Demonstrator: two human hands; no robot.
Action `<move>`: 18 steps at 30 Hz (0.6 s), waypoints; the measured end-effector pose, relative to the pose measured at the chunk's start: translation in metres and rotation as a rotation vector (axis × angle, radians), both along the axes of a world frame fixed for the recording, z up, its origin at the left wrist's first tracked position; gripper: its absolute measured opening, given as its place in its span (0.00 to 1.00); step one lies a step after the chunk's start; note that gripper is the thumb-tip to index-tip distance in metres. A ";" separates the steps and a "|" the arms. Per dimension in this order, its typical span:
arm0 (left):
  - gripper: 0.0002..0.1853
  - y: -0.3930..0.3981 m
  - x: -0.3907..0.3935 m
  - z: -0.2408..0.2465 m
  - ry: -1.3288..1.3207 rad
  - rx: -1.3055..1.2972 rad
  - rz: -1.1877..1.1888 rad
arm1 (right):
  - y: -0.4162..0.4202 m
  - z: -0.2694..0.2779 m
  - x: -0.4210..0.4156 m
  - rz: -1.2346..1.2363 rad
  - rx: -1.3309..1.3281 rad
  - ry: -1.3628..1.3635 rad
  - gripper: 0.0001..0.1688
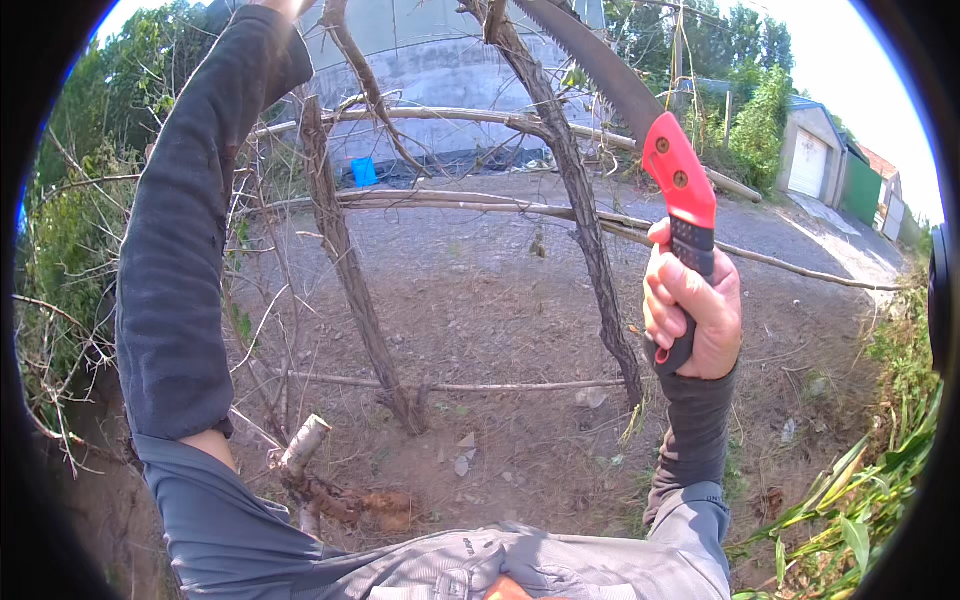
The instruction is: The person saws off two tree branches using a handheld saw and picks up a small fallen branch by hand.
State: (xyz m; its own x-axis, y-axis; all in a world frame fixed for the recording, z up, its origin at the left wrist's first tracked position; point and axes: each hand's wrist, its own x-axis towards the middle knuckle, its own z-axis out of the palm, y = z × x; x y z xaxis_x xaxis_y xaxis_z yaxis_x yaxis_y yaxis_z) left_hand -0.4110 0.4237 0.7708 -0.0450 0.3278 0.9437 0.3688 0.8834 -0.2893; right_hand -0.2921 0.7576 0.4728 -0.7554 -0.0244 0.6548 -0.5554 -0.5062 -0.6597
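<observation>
My right hand is closed around the black grip of a pruning saw with a red handle section. The toothed blade rises to the upper left, past a leaning tree trunk, and its tip is cut off by the top edge. My left arm, in a dark sleeve, reaches up at the left. Only a little of my left hand shows at the top edge, washed out by glare, so its fingers and anything in them are hidden. A thin bare branch hangs between the two arms.
A second trunk stands left of centre. Horizontal poles cross behind the trunks at several heights. A sawn stump sticks up at the lower left, near dry twigs. Green leafy plants grow at the lower right. A blue container lies farther off.
</observation>
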 end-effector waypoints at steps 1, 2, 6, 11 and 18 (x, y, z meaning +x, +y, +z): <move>0.26 -0.009 -0.005 -0.009 0.048 -0.028 0.063 | 0.005 0.024 -0.007 0.008 0.017 0.000 0.17; 0.30 -0.021 -0.039 -0.031 0.273 -0.019 0.120 | 0.015 0.056 -0.015 -0.007 0.082 0.048 0.17; 0.28 -0.006 -0.051 -0.074 0.076 0.176 0.026 | 0.049 0.219 -0.046 0.347 0.237 0.066 0.13; 0.25 0.033 -0.014 -0.198 -0.349 0.209 -0.373 | 0.024 0.295 -0.192 -0.134 0.375 0.050 0.09; 0.23 0.003 0.058 -0.326 -0.699 0.294 -0.511 | -0.004 0.198 -0.239 -0.617 0.526 0.000 0.12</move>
